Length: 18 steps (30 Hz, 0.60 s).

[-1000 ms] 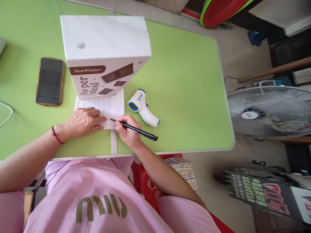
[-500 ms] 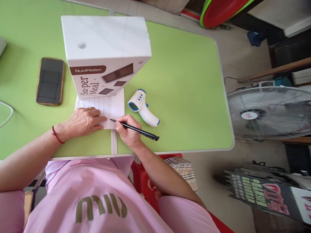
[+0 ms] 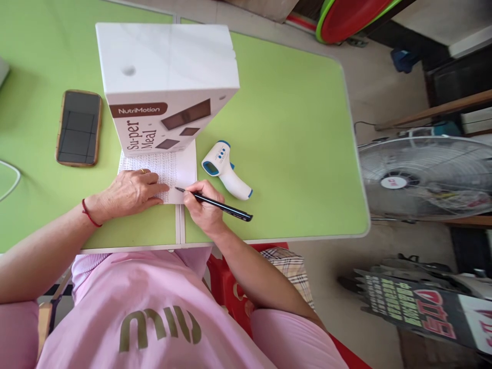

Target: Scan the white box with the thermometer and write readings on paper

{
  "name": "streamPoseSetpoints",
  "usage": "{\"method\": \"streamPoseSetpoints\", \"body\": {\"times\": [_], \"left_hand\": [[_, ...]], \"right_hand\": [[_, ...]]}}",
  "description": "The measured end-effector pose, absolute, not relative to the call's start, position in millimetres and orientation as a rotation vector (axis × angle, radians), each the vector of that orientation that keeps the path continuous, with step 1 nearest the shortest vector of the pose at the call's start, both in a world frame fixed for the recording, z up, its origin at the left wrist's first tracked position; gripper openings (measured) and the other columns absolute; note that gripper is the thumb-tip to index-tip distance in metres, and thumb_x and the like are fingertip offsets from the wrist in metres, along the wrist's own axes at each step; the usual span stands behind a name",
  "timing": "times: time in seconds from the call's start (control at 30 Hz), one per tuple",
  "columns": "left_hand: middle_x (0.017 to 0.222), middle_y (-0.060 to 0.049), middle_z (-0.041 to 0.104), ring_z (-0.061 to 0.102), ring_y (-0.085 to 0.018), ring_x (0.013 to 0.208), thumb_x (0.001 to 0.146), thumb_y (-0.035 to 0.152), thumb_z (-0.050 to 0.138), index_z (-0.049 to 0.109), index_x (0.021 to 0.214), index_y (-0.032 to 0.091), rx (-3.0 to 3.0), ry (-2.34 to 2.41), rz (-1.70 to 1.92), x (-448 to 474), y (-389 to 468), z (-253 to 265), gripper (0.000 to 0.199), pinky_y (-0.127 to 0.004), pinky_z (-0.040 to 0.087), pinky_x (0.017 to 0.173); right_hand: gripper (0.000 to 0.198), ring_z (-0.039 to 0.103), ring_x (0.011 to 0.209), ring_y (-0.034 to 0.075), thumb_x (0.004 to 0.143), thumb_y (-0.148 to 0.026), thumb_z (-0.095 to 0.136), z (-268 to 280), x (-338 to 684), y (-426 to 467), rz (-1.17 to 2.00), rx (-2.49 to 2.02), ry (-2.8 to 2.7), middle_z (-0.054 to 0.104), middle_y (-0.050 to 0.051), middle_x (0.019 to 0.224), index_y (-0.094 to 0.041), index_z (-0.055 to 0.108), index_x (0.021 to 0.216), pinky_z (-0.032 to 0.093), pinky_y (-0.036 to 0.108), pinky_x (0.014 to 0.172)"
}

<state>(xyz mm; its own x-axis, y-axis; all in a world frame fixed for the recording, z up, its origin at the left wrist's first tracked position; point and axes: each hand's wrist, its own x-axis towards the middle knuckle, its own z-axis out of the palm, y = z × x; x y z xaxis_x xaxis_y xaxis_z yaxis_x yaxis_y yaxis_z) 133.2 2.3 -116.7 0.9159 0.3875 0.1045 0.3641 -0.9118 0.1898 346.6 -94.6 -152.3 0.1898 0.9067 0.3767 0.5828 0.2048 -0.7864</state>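
My right hand [image 3: 203,206] grips a black pen [image 3: 223,206], its tip at the written part of a white sheet of paper [image 3: 187,169]. Rows of small handwriting cover the sheet's left and middle; its right strip is blank. My left hand [image 3: 132,193] lies flat over the paper's lower left, fingers stretched towards the pen tip, with a ring on one finger and a red cord at the wrist. A white NutriMotion box [image 3: 169,61] stands upright on the far part of the sheet and hides it. Right of the paper lies a white and blue infrared thermometer [image 3: 230,174].
A phone in a brown case [image 3: 79,128] lies on the green table [image 3: 292,138], left of the box. A white cable [image 3: 15,177] curves at the left edge. Beyond the table's right end stands a fan [image 3: 415,177]. A red stool [image 3: 226,287] is below the near edge.
The pen tip has shifted slightly to the right over the paper, together with my right hand. My left hand has stayed in place.
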Motion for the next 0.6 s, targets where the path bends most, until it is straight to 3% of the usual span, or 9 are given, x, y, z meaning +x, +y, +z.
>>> {"method": "streamPoseSetpoints", "body": {"times": [0.6], "left_hand": [[0.087, -0.004, 0.069, 0.065, -0.021, 0.073, 0.102, 0.038, 0.062, 0.074, 0.119, 0.023, 2.912, 0.574, 0.214, 133.8, 2.2, -117.1, 0.026, -0.032, 0.038, 0.056]], "right_hand": [[0.006, 0.051, 0.049, 0.011, 0.085, -0.026, 0.060, -150.8, 346.3, -94.1, 0.457, -1.453, -1.490, 0.059, -0.006, 0.061, -0.024, 0.057, 0.080, 0.043, 0.025, 0.049]]}}
